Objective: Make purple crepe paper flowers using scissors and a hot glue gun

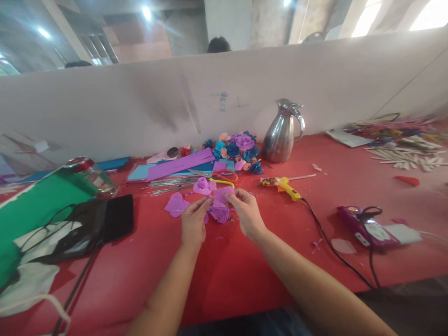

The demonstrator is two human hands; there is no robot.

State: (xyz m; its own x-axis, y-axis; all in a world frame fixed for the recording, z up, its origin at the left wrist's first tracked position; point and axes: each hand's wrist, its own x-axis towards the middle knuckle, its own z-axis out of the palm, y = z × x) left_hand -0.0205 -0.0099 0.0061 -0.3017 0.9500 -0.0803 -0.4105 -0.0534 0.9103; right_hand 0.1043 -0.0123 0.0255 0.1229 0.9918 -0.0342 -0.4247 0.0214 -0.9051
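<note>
At the centre of the frame, a thin, soft-edged purple paper petal (221,192) is pinched by the right hand (249,213) and extended toward the left hand (193,220), whose fingertips are drawn together; what is gripped there cannot be told. Just beyond them, a coiled, ruffled paper rose (204,185) is seen above the smooth red table (224,275).

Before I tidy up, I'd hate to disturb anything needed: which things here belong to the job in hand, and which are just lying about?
Likely the job's:
purple paper in the right hand
purple paper rose
yellow glue gun
scissors
thin wires

Apparently just lying about:
steel jug
smartphone
red-lidded jar
</note>
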